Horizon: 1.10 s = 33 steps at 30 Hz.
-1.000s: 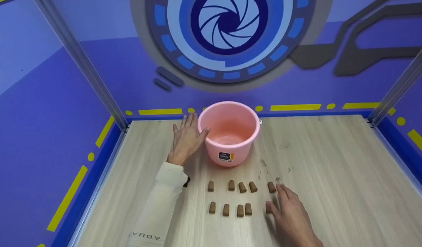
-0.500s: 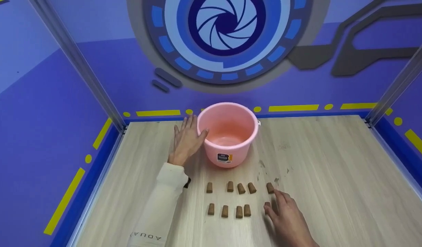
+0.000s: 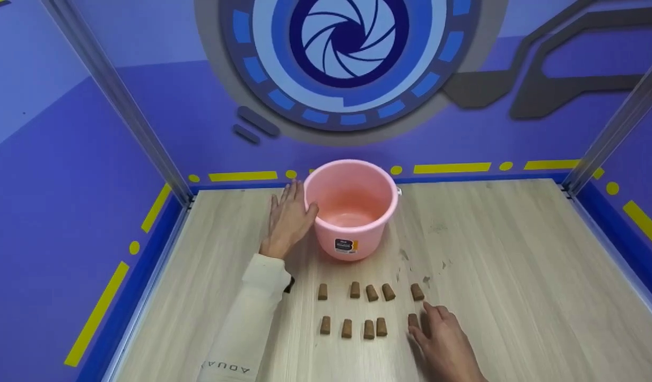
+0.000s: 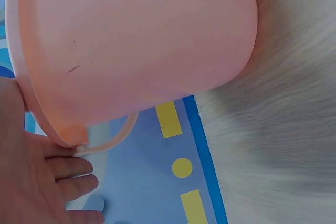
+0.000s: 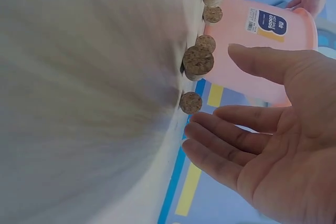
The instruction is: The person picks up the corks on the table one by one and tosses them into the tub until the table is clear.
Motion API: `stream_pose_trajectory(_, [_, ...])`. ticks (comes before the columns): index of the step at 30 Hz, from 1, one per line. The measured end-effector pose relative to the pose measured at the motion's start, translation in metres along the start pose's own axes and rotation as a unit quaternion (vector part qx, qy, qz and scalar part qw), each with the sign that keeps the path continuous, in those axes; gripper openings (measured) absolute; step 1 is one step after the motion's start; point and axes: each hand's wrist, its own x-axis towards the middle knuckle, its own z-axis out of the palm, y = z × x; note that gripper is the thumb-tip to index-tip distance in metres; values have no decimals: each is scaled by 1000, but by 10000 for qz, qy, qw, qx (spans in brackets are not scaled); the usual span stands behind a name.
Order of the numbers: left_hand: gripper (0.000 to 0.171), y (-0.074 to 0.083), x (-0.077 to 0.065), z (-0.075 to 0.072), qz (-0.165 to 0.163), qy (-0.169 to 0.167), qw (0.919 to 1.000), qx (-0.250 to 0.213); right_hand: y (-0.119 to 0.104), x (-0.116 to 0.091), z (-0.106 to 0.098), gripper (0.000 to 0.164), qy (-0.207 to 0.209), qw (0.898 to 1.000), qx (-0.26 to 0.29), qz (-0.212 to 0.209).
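My left hand [image 3: 287, 220] holds the left side of a pink bucket [image 3: 352, 241], thumb over the rim and straight fingers along the outside. The bucket stands upright on the table, and nothing shows inside it. In front of it lie several brown tapered corks in two rows, such as a far-row cork [image 3: 322, 292] and a near-row cork [image 3: 346, 328]. My right hand [image 3: 446, 342] is at the right end of the rows, thumb and fingers apart beside the near-row end cork [image 3: 413, 320]. In the right wrist view, that hand's fingertips [image 5: 195, 119] come close to a cork [image 5: 191, 103].
Blue and purple printed panels [image 3: 331, 143] wall the table [image 3: 516, 276] at the back and sides, with metal posts [image 3: 129, 116] in the corners. The bucket's pale handle [image 4: 113, 142] hangs beside the left fingers. Dark marks [image 3: 426, 281] show on the tabletop.
My right hand has drawn slightly back toward me, uncovering more of the near-row end cork. My left hand stays at the bucket, and the head view has shifted slightly.
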Motion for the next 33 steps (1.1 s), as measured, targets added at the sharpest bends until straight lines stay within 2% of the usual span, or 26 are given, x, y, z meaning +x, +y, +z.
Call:
stream_pose_trajectory(7, [68, -1, -1, 2, 84, 34, 9995, -299, 2, 0, 2, 61, -42, 10000, -16, 7])
stream_pose_trajectory(17, [63, -2, 0, 4, 320, 370, 9985, -241, 1, 4, 3, 55, -114, 9999, 0, 13])
stream_pose_trajectory(24, [63, 0, -1, 3, 195, 220, 9994, -188, -1, 8, 4, 48, -187, 9998, -21, -10])
stream_pose_trajectory(33, [64, 0, 0, 3, 189, 170, 9996, -142, -3, 9, 7, 36, -136, 9999, -30, -36])
